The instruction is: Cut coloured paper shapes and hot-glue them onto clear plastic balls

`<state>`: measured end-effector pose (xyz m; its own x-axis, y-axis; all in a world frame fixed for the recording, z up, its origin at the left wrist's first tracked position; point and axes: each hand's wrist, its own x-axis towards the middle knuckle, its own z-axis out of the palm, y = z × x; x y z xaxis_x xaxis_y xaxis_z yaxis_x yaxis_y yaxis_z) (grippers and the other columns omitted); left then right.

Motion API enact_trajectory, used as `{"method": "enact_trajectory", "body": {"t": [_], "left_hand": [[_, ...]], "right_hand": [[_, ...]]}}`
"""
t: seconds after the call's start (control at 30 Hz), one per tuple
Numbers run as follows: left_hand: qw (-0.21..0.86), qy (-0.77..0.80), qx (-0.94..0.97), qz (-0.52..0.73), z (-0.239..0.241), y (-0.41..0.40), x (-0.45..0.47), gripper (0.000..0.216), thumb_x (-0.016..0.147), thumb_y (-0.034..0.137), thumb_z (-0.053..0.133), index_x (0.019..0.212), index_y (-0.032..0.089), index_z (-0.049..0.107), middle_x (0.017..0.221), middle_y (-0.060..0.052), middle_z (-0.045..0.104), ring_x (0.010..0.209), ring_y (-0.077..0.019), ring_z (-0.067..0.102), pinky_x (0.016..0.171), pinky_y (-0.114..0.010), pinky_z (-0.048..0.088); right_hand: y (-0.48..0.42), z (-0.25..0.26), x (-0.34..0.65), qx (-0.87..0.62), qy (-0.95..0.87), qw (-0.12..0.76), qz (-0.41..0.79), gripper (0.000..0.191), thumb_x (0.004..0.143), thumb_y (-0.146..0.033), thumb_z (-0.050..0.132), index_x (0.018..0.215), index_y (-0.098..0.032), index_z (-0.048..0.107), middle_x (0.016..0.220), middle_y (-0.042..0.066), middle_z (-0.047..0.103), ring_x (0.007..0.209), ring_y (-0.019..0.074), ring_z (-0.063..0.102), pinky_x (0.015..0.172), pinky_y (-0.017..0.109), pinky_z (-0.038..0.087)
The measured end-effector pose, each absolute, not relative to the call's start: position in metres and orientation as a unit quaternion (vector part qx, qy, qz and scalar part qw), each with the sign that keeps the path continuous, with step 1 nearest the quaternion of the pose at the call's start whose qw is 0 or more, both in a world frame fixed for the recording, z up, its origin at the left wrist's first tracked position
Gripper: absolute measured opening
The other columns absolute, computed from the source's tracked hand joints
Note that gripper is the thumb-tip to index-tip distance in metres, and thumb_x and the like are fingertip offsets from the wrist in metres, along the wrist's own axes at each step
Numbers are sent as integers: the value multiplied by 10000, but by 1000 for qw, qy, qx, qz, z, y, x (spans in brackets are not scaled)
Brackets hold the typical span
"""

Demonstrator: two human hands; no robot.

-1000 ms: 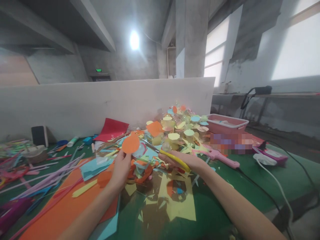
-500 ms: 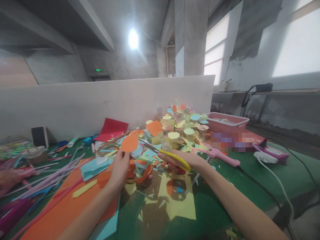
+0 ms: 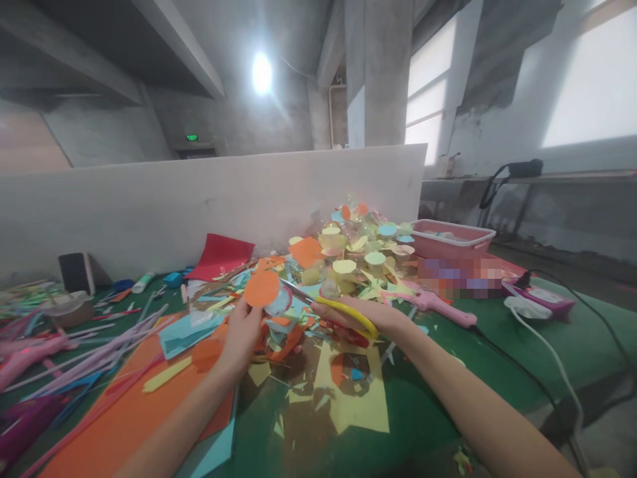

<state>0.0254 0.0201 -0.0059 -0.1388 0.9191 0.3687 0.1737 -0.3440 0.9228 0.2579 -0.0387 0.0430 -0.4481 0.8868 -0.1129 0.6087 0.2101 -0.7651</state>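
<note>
My left hand point(image 3: 245, 326) pinches a round piece of orange paper point(image 3: 261, 289) between thumb and fingers. A clear, rounded plastic piece point(image 3: 279, 303) shows just behind the paper's lower right side; whether it is joined to the paper, I cannot tell. Scissors point(image 3: 351, 311) with yellow handles are in my right hand point(image 3: 381, 317). Their blades point left, with the tips close to the right edge of the orange circle. Below both hands lie paper scraps and a pale yellow sheet point(image 3: 371, 405) with cut edges.
Clear balls topped with paper discs point(image 3: 344, 267) are heaped ahead. A pink glue gun point(image 3: 442, 311) with a cord lies right, before a pink basket point(image 3: 455, 232). Left are orange sheets point(image 3: 124, 411), lilac strips point(image 3: 119, 338), another pink glue gun point(image 3: 34, 348) and a phone point(image 3: 74, 273).
The orange circle has turned or shifted slightly to the right, and the bump on its top edge no longer shows. Another person's hand at the far left has gone out of view.
</note>
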Motion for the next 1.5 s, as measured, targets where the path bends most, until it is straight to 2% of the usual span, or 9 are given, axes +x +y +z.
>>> {"method": "enact_trajectory", "body": {"t": [0.17, 0.33, 0.57, 0.8, 0.93, 1.07, 1.33, 1.5], "left_hand": [[317, 484, 576, 578, -3, 18, 26, 208, 745, 410, 605, 741, 203, 602, 609, 9, 599, 611, -176, 555, 559, -260, 439], [296, 499, 577, 574, -2, 17, 25, 152, 763, 344, 555, 727, 202, 597, 611, 21, 589, 546, -147, 502, 520, -246, 393], [256, 505, 599, 567, -5, 24, 17, 268, 726, 428, 622, 605, 202, 543, 604, 6, 565, 656, -180, 506, 611, -267, 414], [238, 519, 598, 562, 2, 21, 19, 341, 721, 515, 605, 604, 201, 542, 646, -16, 582, 654, -180, 486, 597, -267, 412], [229, 518, 601, 563, 6, 19, 20, 353, 693, 534, 620, 615, 196, 552, 687, -27, 604, 685, -185, 496, 609, -267, 420], [220, 517, 601, 567, 5, 19, 21, 354, 673, 540, 623, 610, 202, 537, 669, -23, 588, 679, -186, 482, 603, -271, 414], [211, 504, 610, 574, 3, 19, 20, 331, 718, 530, 607, 670, 203, 578, 697, -34, 624, 747, -215, 531, 666, -286, 444], [217, 506, 608, 572, -1, 19, 22, 351, 766, 542, 581, 667, 205, 577, 724, -35, 638, 721, -206, 532, 650, -273, 436]], "right_hand": [[-36, 41, 257, -497, -741, 209, 400, 556, 884, -673, 485, 582, -219, 375, 445, -49, 417, 360, 94, 412, 387, 254, 353], [-35, 39, 257, -505, -752, 223, 361, 542, 914, -649, 437, 595, -218, 363, 449, -43, 414, 363, 89, 388, 407, 266, 359], [-33, 41, 263, -450, -780, 187, 394, 488, 896, -648, 451, 669, -223, 369, 508, -38, 382, 398, 101, 384, 372, 257, 371], [-34, 45, 266, -437, -796, 163, 386, 458, 953, -589, 360, 688, -215, 360, 532, -40, 375, 372, 84, 362, 331, 244, 298], [-36, 47, 266, -451, -795, 153, 376, 453, 971, -560, 347, 681, -212, 348, 528, -42, 378, 367, 81, 390, 327, 232, 307], [-35, 46, 266, -452, -779, 159, 404, 488, 938, -634, 389, 692, -215, 342, 537, -52, 364, 374, 79, 380, 319, 220, 327], [-37, 45, 267, -433, -779, 164, 422, 510, 910, -682, 401, 703, -218, 354, 534, -53, 372, 387, 83, 367, 339, 229, 330], [-40, 48, 264, -448, -776, 159, 416, 513, 950, -650, 332, 696, -210, 408, 489, -40, 401, 399, 105, 407, 386, 245, 351]]}}
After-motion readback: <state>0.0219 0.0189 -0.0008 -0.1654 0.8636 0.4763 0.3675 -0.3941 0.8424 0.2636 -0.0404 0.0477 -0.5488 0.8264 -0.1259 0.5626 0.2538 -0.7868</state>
